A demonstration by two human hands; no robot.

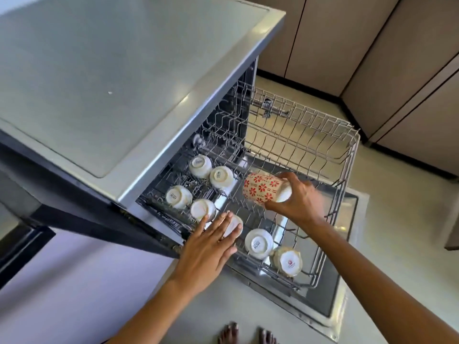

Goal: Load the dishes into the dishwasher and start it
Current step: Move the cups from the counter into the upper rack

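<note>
While the right hand is gripping the red-flowered mug by its open end, fingers curled round the rim, the mug is lying on its side just above the middle of the pulled-out upper rack. The left hand is resting flat, fingers straight, on an upturned white cup at the rack's near edge, holding nothing. Six other cups are sitting base-up in the rack: four white ones toward the back and two more nearer the front. To do this step well, I judge the mug is needing a further turn (its mouth is facing sideways just now) so that it goes down rim-first into the bare stretch of wire beside the cups, clear of its neighbours and seated between the tines so it is not rocking. The left hand is probably steadying its cup against a knock. The dishwasher door is lying open below, so the start is not yet near.
</note>
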